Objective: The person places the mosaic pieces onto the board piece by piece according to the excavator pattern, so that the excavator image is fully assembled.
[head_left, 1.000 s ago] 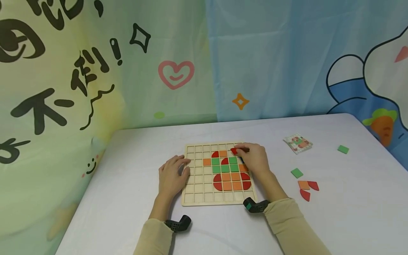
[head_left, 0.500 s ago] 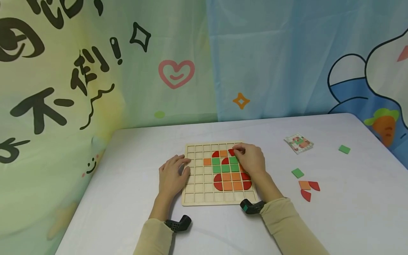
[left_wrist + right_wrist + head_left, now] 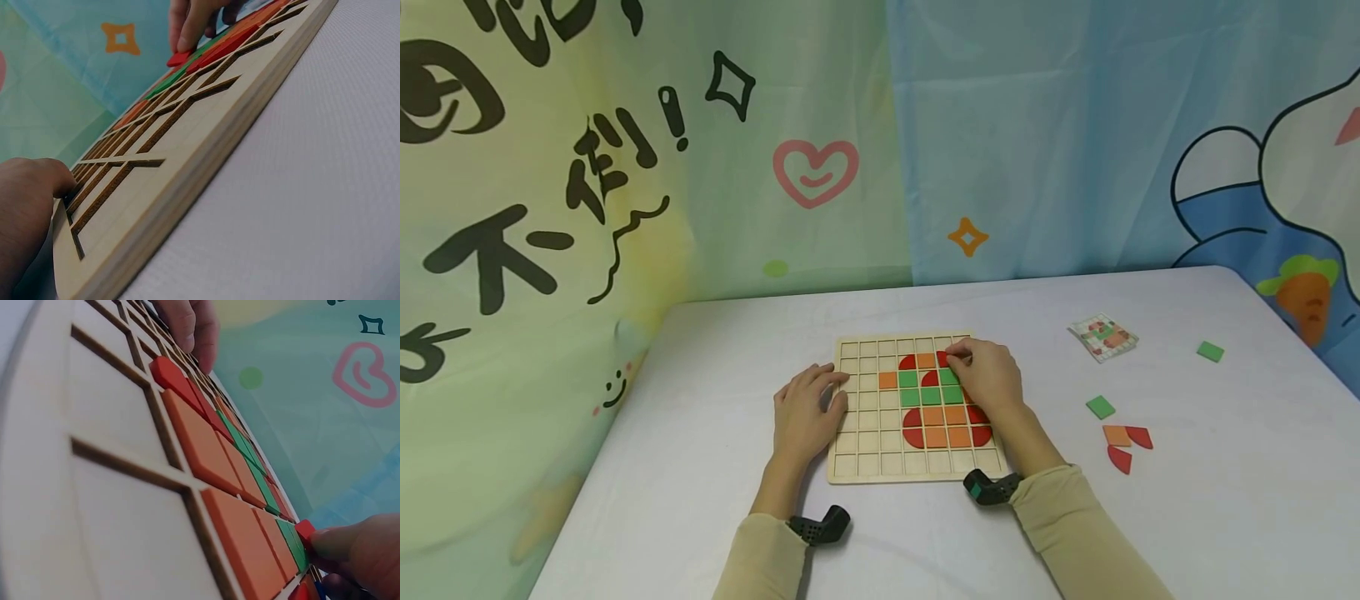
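Brought R hand [image 3: 990, 377] slightly left since 1 s ago — carrying pinched red pc [image 3: 942, 358] in to just beside top-row orange tile [image 3: 926, 361]. Swung black wrist device [image 3: 991, 488] a bit left too — and covered more of R-side orange tile [image 3: 967, 398].

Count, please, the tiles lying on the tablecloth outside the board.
5: green tile nearer the board; another green tile right of the cards; orange square tile with one red quarter-circle tile at right, another red quarter-circle tile below. The sleeves could hide more.
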Demonstrator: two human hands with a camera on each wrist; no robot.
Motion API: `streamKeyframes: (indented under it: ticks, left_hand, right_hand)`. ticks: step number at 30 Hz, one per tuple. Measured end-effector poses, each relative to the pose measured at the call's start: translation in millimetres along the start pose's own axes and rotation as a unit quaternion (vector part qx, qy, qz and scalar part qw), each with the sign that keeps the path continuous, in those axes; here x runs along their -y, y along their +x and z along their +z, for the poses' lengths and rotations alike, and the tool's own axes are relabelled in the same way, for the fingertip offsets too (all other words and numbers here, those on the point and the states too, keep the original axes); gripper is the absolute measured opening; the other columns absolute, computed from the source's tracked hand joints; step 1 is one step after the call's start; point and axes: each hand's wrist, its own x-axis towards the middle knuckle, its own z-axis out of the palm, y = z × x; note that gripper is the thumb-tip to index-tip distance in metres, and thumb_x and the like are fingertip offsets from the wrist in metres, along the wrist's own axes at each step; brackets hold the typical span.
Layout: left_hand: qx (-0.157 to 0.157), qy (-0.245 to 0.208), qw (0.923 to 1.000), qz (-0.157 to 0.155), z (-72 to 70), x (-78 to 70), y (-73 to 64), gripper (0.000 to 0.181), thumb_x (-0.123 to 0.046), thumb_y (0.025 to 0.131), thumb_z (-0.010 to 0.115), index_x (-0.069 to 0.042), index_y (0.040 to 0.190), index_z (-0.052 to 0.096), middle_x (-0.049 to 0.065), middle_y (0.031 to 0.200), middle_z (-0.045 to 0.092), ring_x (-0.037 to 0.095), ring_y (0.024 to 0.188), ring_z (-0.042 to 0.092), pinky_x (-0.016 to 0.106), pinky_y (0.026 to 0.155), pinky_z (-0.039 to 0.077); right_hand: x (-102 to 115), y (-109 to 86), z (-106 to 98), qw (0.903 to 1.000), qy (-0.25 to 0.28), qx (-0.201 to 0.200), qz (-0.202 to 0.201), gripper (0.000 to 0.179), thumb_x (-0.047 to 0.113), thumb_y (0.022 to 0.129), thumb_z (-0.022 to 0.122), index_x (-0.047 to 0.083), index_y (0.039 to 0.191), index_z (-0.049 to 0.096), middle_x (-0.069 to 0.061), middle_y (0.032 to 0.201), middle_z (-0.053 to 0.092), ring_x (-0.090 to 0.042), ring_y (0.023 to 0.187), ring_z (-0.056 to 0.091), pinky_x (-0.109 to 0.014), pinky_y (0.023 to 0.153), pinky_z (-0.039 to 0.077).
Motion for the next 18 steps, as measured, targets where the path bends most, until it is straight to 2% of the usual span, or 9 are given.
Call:
streamKeyframes:
  ticks: [11,18]
  left_hand:
    - [0.0,0.002,1.0,0.0,-0.3,0.0,-0.3,0.026,-0.025,0.089,0.057,-0.023,0.113,0.068,0.0,0.133,0.058,0.023,0.133,0.043,0.052,0.107,0.027]
    - [0.0,0.001,1.0,0.002,-0.8,-0.2,-0.3,0.026,-0.025,0.089,0.056,-0.024,0.113,0.068,0.0,0.133,0.058,0.023,0.133,0.043,0.052,0.107,0.027]
  right_hand:
    - [1.5,0.1,0.4,0.9999,0.003,0.007,-0.01,0.02,0.022,0.088,0.067,0.009,0.103,0.072,-0.01,0.098,0.072,-0.024,0.089,0.065,-0.042,0.079,0.053]
    - [-0.3,1.6,-0.8,0.9997,-0.005,0.018,-0.015,0.021,0.02,0.087,0.068,0.006,0.101,0.073,-0.013,0.104,0.064,-0.028,0.094,0.061,-0.044,0.082,0.05]
